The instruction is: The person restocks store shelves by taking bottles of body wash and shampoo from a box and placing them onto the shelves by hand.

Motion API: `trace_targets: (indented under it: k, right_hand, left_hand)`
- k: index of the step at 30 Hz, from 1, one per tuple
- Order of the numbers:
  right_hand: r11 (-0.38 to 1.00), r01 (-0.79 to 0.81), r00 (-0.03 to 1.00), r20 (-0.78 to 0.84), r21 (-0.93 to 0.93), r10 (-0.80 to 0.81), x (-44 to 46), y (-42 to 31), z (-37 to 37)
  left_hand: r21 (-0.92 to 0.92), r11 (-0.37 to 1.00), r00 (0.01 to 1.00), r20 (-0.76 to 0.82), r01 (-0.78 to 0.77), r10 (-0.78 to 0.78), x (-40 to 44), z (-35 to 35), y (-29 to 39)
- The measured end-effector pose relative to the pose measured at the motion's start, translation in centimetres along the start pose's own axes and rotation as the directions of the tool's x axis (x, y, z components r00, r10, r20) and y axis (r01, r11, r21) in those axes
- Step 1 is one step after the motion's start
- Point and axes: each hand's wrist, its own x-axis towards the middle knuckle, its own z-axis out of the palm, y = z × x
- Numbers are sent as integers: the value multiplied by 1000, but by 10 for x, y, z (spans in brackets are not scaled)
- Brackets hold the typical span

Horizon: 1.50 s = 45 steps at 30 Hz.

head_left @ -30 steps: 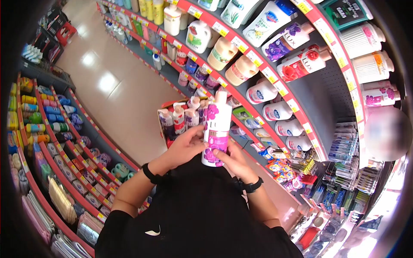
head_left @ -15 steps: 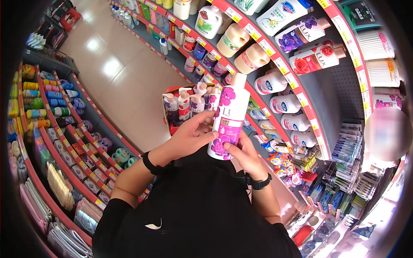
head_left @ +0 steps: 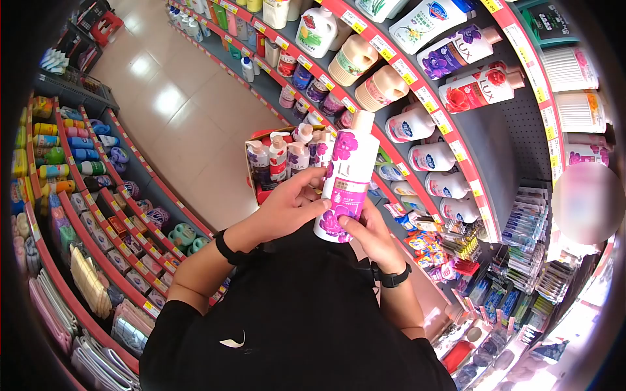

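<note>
A white and purple LUX bottle (head_left: 349, 173) with a pale pink cap stands nearly upright in front of my chest, its label facing me. On its left side my left hand (head_left: 293, 203) grips it, the thumb pressed to the front and the other fingers partly hidden. My right hand (head_left: 372, 234) holds the lower right part, with its thumb across the purple flower print. Just beyond my left hand is an open carton (head_left: 253, 164) of several LUX pump bottles (head_left: 278, 158).
Shelves of bottles rise at the right, with two LUX bottles (head_left: 460, 52) lying near a pegboard panel (head_left: 525, 124). Toothbrush packs (head_left: 525, 218) hang lower right. Another shelf row (head_left: 130, 225) curves along the left. Tiled floor (head_left: 176, 98) runs between them.
</note>
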Motion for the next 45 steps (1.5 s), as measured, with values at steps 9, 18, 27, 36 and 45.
trace_targets:
  k: [9, 18, 27, 36, 45]
  right_hand:
    - [999, 20, 1000, -7, -31, -20, 2, 5, -1]
    - [995, 69, 998, -1, -67, -69, 6, 5, -1]
    - [997, 32, 999, 20, -73, -31, 7, -1, 1]
    - [997, 19, 1000, 22, -69, -18, 10, -3, 1]
    - [997, -3, 1000, 19, -74, 4, 12, 1, -1]
  left_hand:
    - [-33, 999, 1000, 2, -25, 25, -1, 5, 9]
    - [59, 998, 999, 15, -29, 28, 1, -2, 2]
    - [56, 998, 999, 18, -27, 26, 3, -7, -4]
    - [42, 999, 1000, 14, -21, 21, 3, -8, 1]
    - [45, 999, 1000, 10, 10, -10, 3, -10, 1]
